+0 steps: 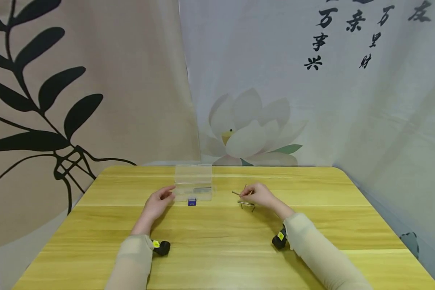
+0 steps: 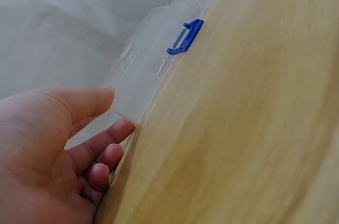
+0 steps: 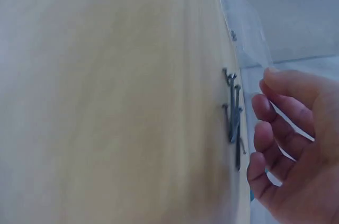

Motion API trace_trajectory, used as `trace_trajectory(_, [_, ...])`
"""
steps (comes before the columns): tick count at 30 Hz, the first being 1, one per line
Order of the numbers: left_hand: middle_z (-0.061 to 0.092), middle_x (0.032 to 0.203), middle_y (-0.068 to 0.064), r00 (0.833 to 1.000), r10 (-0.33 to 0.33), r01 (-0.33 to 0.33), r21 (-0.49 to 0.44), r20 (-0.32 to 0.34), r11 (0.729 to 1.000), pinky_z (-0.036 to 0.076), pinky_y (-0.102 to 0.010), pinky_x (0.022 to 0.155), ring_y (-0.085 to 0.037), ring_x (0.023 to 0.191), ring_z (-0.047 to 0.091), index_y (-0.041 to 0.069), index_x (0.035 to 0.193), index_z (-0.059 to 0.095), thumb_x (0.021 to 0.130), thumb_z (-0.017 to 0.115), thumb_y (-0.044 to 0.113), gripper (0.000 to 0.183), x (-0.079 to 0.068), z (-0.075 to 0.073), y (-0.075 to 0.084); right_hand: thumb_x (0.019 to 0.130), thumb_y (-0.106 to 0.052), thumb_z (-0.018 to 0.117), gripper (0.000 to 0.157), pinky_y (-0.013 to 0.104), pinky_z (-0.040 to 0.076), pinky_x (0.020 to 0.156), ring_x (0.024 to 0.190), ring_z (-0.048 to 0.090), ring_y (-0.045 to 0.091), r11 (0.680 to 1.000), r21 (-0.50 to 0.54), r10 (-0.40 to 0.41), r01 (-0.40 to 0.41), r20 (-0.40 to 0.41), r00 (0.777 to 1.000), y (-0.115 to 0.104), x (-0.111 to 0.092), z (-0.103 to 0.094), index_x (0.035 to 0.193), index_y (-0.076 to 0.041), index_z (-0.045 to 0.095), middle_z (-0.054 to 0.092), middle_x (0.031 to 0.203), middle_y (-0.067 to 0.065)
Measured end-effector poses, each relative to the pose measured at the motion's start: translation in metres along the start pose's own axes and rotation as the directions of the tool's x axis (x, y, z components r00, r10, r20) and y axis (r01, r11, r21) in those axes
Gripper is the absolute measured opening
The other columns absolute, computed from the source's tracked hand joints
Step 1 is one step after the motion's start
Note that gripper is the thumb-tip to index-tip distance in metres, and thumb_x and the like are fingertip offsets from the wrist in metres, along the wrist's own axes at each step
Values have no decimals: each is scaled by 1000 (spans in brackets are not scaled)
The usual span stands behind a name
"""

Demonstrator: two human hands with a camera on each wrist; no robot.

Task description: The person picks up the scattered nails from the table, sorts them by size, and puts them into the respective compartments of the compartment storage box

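My left hand [image 1: 158,203] rests loosely against the box [image 1: 181,195], one nail [image 1: 202,188] apparently in, more nails [image 3: 231,113] left toward the surface's [image 1: 210,249] far edge (right hand [image 1: 259,195] beside them, grip unclear)

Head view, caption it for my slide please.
Left hand at an open clear box, right hand near loose metal fasteners, at a wooden table.

Three ways we look

From the head, farther back, we look forward and down over the yellow wooden table [image 1: 210,259]. From each wrist, close and tilted, we look past the bare left hand [image 2: 55,147] to a clear plastic box [image 2: 151,49], past the bare right hand [image 3: 315,152] to thin grey metal nails [image 3: 231,108]. All three views share the box.
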State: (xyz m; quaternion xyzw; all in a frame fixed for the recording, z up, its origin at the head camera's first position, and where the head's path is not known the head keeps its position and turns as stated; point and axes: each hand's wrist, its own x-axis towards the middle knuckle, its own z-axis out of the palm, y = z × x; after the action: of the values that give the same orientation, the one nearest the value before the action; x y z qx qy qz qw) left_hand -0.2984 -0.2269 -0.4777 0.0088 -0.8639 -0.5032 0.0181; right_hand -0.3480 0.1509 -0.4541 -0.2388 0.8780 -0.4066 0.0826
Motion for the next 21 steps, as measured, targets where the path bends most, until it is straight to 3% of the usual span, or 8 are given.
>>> trace_trajectory(12, [56, 127, -18, 1000, -11, 11, -5, 3, 1000, 38, -50, 97, -31, 115, 50, 9, 141, 51, 100, 56, 21, 43, -3, -2, -2, 83, -11, 77, 4, 30, 49, 65, 72, 58, 14, 995, -8, 96, -96, 21, 995, 12, -3, 4, 85, -10, 74, 68, 82, -2])
trace_trajectory(21, [54, 131, -19, 1000, -3, 3, -1, 14, 1000, 38, -51, 100, -33, 120, 48, 11, 142, 51, 101, 55, 23, 43, -1, -2, -3, 79, -9, 79, 6, 30, 47, 64, 69, 55, 14, 995, -59, 78, -78, -1, 997, 13, -2, 6, 79, -10, 73, 66, 76, -4])
